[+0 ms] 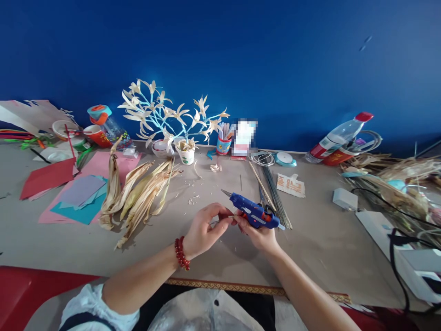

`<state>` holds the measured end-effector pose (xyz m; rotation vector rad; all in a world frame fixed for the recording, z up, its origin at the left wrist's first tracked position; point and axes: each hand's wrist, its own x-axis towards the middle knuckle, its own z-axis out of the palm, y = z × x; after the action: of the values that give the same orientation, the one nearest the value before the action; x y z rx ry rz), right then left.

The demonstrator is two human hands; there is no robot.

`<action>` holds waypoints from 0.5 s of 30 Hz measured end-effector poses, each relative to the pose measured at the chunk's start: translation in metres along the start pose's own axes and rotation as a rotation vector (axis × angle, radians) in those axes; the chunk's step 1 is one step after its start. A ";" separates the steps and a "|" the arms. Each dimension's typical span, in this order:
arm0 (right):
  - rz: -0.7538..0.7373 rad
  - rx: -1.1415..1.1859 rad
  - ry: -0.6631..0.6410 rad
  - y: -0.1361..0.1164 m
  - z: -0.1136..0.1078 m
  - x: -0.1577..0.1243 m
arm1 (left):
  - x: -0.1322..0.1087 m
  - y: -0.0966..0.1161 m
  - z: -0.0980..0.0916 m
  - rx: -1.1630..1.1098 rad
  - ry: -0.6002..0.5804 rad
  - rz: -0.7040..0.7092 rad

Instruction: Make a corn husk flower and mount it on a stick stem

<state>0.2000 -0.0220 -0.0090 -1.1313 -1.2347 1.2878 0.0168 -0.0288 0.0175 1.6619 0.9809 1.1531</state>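
My right hand (259, 233) is wrapped round a blue glue gun (253, 212), whose metal tip points up and to the left. My left hand (204, 229), with a red bead bracelet on the wrist, pinches a thin pale stick or wire (223, 219) just left of the gun's handle. Both hands meet over the grey table (310, 243) in front of me. A pile of dried corn husks (138, 193) lies to the left of my hands.
Coloured paper sheets (76, 193) lie at the left. A white husk-flower branch in cups (172, 124) stands at the back, beside a cup of sticks (223, 142). Green wires (274, 193), a tape roll (284, 159), a plastic bottle (339, 135) and a white power strip with black cable (406, 257) are at the right.
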 end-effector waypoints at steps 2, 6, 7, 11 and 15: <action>-0.034 -0.016 -0.015 0.002 0.000 0.000 | 0.000 0.001 0.001 0.074 0.007 0.028; -0.101 -0.052 -0.024 0.004 0.001 -0.001 | -0.002 -0.001 0.003 0.192 0.029 0.077; -0.109 -0.059 -0.022 0.004 0.001 -0.002 | -0.002 -0.001 0.003 0.222 0.029 0.089; -0.127 -0.083 -0.026 0.004 0.002 -0.002 | -0.003 -0.002 0.004 0.299 0.037 0.118; -0.125 -0.081 -0.016 0.002 0.002 -0.003 | -0.003 0.000 0.005 0.221 0.047 0.098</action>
<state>0.1986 -0.0250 -0.0113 -1.0851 -1.3581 1.1638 0.0207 -0.0323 0.0158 1.8830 1.0991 1.1869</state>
